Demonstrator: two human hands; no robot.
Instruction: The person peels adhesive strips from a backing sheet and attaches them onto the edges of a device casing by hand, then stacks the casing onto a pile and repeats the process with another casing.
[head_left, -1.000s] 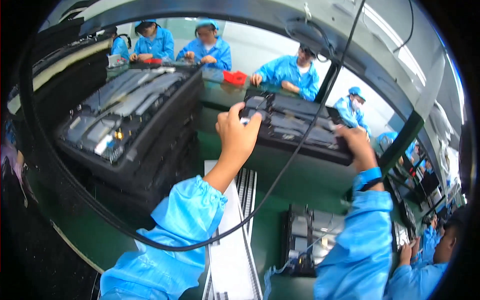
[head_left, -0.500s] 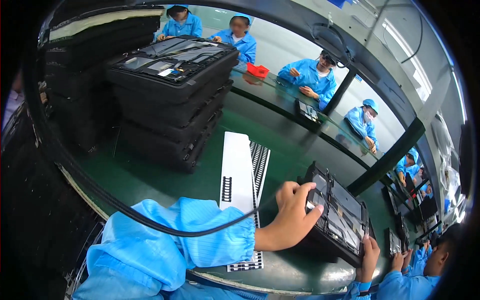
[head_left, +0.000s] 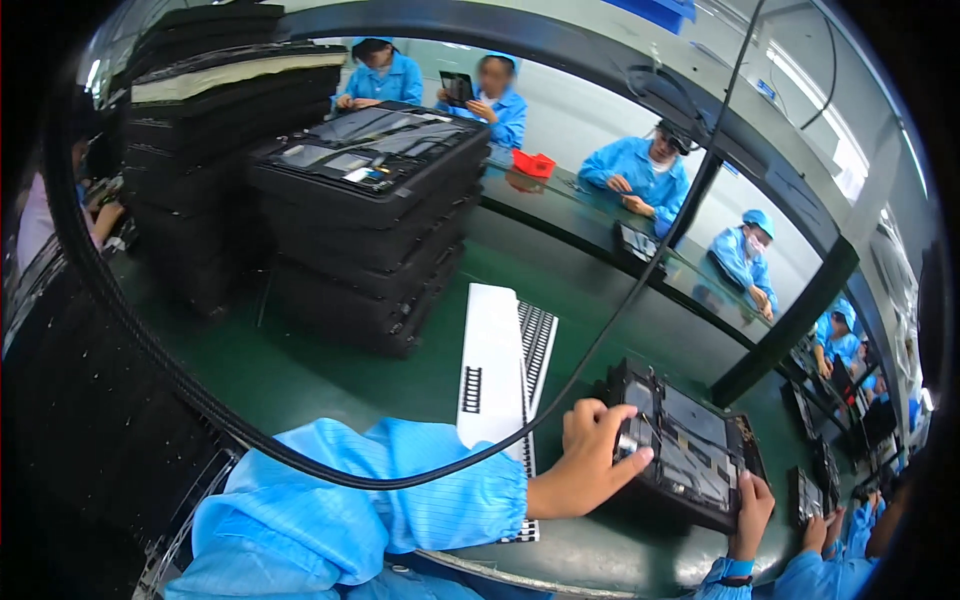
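An opened tablet-like device [head_left: 690, 440] with silvery inner parts lies on a black tray [head_left: 752, 447] at the right of the bench. My left hand [head_left: 590, 462] grips its left edge, with the thumb over the top and the fingertips near the far corner. My right hand [head_left: 752, 512] holds the near right edge, thumb on top; some of its fingers are hidden. Left of the device, white sheets [head_left: 490, 345] with rows of black strips [head_left: 538, 345] lie on the green bench. My left sleeve covers their near part.
Tall stacks of black trays [head_left: 350, 240] stand at the left, the front one topped by opened devices [head_left: 375, 140]. A black cable [head_left: 400, 482] loops across the view. A dark post [head_left: 790, 320] rises behind the device. Several co-workers in blue sit across and to the right.
The view has shifted, so the scene sits lower. More of the tray's far right corner shows beside the device. Both hands keep their hold. A person opposite now holds up a dark panel.
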